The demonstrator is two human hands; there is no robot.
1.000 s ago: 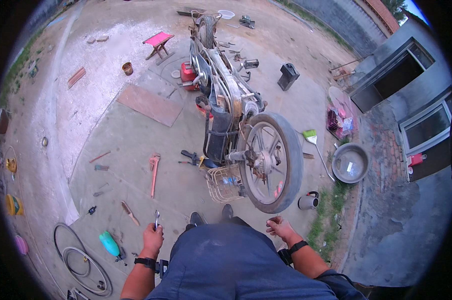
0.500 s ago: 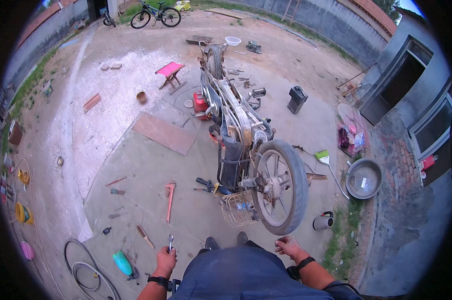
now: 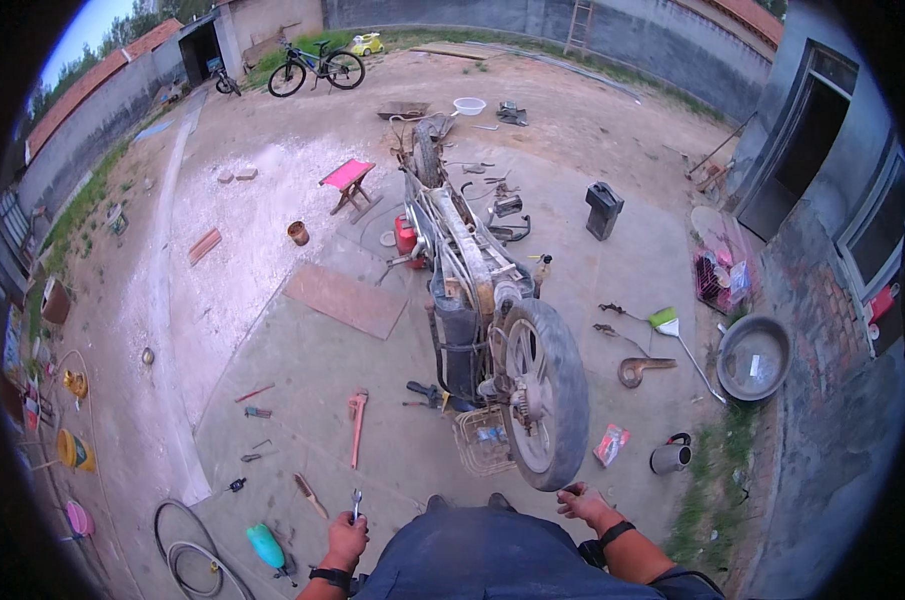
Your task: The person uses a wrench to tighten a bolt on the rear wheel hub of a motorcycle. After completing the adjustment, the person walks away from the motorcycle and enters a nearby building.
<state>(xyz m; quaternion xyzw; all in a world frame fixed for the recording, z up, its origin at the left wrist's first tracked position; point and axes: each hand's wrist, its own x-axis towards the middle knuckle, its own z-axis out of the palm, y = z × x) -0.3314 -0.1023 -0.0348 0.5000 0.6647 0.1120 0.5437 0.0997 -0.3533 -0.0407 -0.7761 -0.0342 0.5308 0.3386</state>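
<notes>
My left hand [image 3: 346, 540] is closed around a small metal wrench [image 3: 357, 497], whose jaw points up and away from me. My right hand [image 3: 584, 505] is by the lower edge of the near wheel [image 3: 544, 395], fingers curled and pinched together. What it holds, if anything, is too small to make out. The wheel belongs to a dusty, partly stripped motorcycle [image 3: 480, 250] stretching away from me. Beneath its near end sits a wire basket [image 3: 480, 440]. On the ground beyond my left hand lie a wooden-handled brush [image 3: 310, 494] and a red pipe wrench [image 3: 357, 428].
A green bottle [image 3: 265, 546] and a coiled hose [image 3: 177, 555] lie at lower left. To the right are a red-and-white packet [image 3: 611, 444], a metal jug [image 3: 670, 456], a wide basin [image 3: 755, 357] and a green-headed broom [image 3: 687, 345]. A pink folding stool [image 3: 347, 174] stands farther back.
My view has shifted, so the scene sits lower and farther right. The red-and-white packet has come into sight beside the wheel. The wrench stays in my left hand; my right hand remains near the wheel.
</notes>
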